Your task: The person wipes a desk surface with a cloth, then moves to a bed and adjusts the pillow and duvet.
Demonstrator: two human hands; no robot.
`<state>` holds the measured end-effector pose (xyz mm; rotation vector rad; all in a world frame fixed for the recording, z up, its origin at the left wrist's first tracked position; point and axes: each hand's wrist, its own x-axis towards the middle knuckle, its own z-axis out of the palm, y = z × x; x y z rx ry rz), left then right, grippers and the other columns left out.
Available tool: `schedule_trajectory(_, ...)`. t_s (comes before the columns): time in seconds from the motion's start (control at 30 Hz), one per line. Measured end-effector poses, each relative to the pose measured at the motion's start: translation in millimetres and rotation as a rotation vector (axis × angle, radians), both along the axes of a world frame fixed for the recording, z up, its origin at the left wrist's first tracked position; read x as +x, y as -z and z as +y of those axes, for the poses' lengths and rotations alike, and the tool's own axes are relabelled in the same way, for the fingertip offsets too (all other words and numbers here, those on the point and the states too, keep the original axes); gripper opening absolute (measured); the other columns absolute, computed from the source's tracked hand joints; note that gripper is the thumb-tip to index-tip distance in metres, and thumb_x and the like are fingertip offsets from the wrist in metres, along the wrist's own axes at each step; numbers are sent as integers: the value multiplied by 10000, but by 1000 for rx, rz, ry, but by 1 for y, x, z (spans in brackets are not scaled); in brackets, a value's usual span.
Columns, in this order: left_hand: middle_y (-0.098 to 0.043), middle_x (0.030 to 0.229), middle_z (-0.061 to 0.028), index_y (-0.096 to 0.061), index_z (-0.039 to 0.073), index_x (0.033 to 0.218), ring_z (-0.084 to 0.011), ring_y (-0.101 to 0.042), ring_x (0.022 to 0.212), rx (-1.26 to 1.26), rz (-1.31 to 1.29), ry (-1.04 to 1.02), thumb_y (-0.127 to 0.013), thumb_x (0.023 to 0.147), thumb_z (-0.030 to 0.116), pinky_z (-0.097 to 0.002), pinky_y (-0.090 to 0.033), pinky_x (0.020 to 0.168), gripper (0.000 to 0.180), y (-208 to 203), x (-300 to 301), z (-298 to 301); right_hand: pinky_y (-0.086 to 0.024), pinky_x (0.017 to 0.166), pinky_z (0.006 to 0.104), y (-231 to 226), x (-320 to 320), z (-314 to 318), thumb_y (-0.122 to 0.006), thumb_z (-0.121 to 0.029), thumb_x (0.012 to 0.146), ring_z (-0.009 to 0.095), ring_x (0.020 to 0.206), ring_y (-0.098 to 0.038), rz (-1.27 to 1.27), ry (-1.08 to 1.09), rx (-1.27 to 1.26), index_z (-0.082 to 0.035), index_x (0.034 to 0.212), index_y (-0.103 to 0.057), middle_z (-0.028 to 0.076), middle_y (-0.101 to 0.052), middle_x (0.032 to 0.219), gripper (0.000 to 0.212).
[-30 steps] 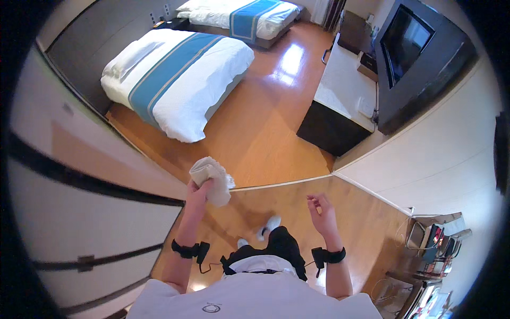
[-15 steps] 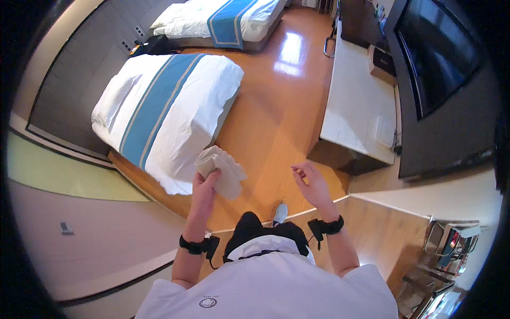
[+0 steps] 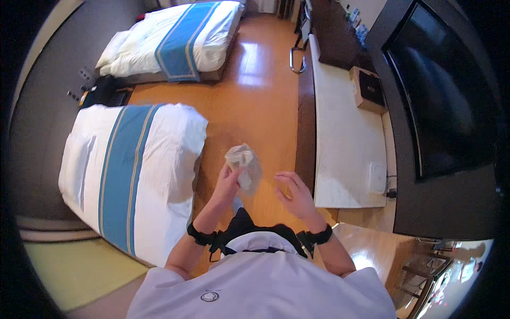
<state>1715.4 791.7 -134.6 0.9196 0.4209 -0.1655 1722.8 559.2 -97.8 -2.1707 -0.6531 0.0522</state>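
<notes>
My left hand [image 3: 227, 183] is raised in front of my chest and grips a crumpled pale beige cloth [image 3: 244, 165] by its lower edge, so the cloth bunches above and to the right of the fingers. My right hand [image 3: 295, 195] hovers a short way to the right of the cloth, fingers spread and curled, holding nothing and not touching it. Both wrists wear black bands. Below the hands is my white shirt.
A made bed [image 3: 133, 175] with a blue stripe stands close on my left, a second bed [image 3: 180, 40] farther back. A long white-topped counter [image 3: 345, 154] runs along the right under a dark screen [image 3: 441, 95]. Wooden floor [image 3: 255, 90] lies between.
The view has swung from the wall and doorway into the room; the near bed now lies beside me. My left hand still holds the cloth, and my right hand has come closer to it.
</notes>
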Motion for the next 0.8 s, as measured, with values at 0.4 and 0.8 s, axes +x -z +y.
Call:
schedule_trajectory(0.4,-457,1413,-55,-265,142,1513,-214,-489,1287,-200,94,713,-394,1040,318,-386,-423,1057,521,-4,366,-76,-442,1038,460,32,294,13,-801,-144,737,374,1249,-502,-52,525,74,-36,1360,-450,175,-473,1381,723)
schedule_trajectory(0.8,-360,1526,-83,-246,129,1530,-279,-387,1372,-6,142,1054,-417,1036,420,-442,-344,1121,598,-5,699,-196,-515,921,430,59,597,-100,-581,-43,902,399,1097,-607,22,851,348,15,1291,-513,230,-603,1202,399)
